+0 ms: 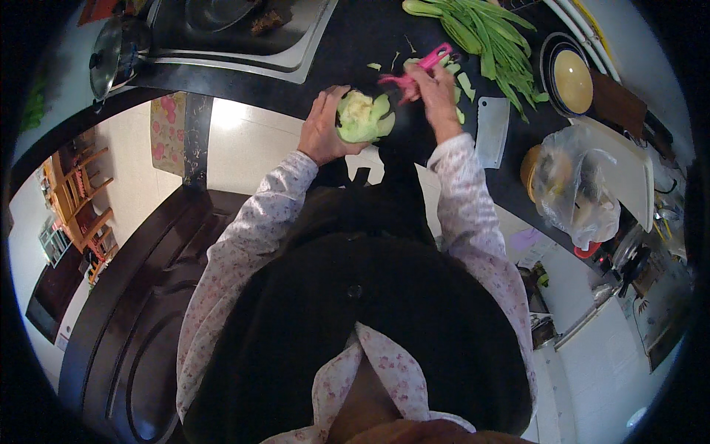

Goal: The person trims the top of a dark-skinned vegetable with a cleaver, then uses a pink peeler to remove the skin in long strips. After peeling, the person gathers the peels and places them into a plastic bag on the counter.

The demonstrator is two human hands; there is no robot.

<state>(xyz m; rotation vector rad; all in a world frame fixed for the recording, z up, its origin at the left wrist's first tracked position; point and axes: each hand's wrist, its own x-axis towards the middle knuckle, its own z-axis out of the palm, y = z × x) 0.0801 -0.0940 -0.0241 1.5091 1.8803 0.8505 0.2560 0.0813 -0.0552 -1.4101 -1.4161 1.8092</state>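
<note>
My left hand [327, 125] holds a pale green, partly peeled vegetable [360, 119], perhaps a kohlrabi, near the counter's front edge. Flaps of green skin hang from its right side. In my right hand [435, 94] is a pink vegetable peeler [435, 56], a short way right of the vegetable; its head is blurred. Cut pieces of peel [466, 86] lie on the dark counter beside and behind my right hand. A cleaver [492, 132] with a pale blade lies flat to the right of my right forearm.
Leafy green stalks [482, 39] lie at the back right. Beyond them are stacked bowls [573, 82], with a clear plastic bag [577, 183] and a white board [627, 161] nearer me. A metal sink [294, 69] is at the back left, a lidded pot [108, 61] beside it.
</note>
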